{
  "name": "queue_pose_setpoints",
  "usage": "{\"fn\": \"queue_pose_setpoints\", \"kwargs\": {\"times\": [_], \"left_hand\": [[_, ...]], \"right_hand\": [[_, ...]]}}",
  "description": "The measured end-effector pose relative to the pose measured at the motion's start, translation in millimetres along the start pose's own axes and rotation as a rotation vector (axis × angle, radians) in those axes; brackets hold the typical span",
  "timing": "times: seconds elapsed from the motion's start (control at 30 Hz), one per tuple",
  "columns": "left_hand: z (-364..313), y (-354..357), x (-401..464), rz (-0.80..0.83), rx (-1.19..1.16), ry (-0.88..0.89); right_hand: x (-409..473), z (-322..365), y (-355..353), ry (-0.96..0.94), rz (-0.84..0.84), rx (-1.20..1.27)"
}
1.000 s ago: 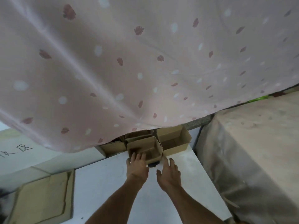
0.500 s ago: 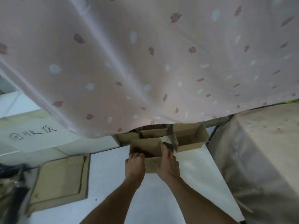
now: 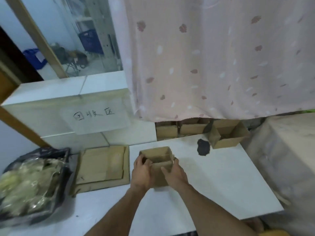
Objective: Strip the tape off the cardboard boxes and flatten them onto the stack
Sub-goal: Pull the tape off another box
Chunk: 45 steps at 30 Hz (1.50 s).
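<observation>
A small open cardboard box [image 3: 157, 155] is held between both hands above the white table [image 3: 221, 181]. My left hand [image 3: 142, 172] grips its left wall, thumb over the rim. My right hand [image 3: 175, 172] grips the right side, fingers curled on the front face. The stack of flattened cardboard [image 3: 102, 167] lies on the floor to the left of the table. More open boxes [image 3: 226, 135] stand at the table's far edge, partly under the curtain.
A pink patterned curtain [image 3: 213, 62] hangs over the far side. A dark patch [image 3: 203, 147] marks the table near the boxes. A black bag of clear plastic waste [image 3: 29, 184] sits at the left. A covered block [image 3: 286, 159] stands at the right.
Both hands pulled the box from under the curtain toward me and to the left. The view lifted, so the curtain now hangs farther off and the window shows.
</observation>
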<state>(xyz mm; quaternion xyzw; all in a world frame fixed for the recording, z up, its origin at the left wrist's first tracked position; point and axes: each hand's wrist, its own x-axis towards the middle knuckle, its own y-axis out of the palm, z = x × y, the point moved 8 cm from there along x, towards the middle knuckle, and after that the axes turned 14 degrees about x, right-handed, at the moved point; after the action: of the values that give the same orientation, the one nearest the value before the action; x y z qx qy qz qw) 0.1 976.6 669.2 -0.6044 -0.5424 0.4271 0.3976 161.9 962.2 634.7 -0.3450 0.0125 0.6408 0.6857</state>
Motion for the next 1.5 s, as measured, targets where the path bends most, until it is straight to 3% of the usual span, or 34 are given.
{"fn": "queue_pose_setpoints", "kwargs": {"times": [0.1,0.3,0.43,0.63,0.8,1.2,1.33,1.5], "left_hand": [[44,-9,-28,0.008,0.074,-0.015],[117,-13,-80,0.041,-0.043,-0.216],[131,1,-98,0.063,-0.293,-0.284],[162,49,-139,0.253,-0.326,-0.550],[159,71,-144,0.316,-0.405,-0.566],[134,30,-117,0.181,-0.134,-0.432],[135,6,-112,0.121,-0.217,-0.504],[137,-13,-119,0.057,-0.323,-0.578]], "right_hand": [[-37,0,42,0.019,-0.018,-0.009],[-85,-6,101,0.109,0.005,0.038],[-92,-19,119,0.154,0.027,0.174],[-96,-59,141,0.279,0.208,0.102],[-92,-66,155,0.296,0.246,0.157],[-69,6,124,0.134,0.082,0.546],[-69,50,113,0.053,0.111,0.632],[-75,79,100,-0.037,0.166,0.554]]}}
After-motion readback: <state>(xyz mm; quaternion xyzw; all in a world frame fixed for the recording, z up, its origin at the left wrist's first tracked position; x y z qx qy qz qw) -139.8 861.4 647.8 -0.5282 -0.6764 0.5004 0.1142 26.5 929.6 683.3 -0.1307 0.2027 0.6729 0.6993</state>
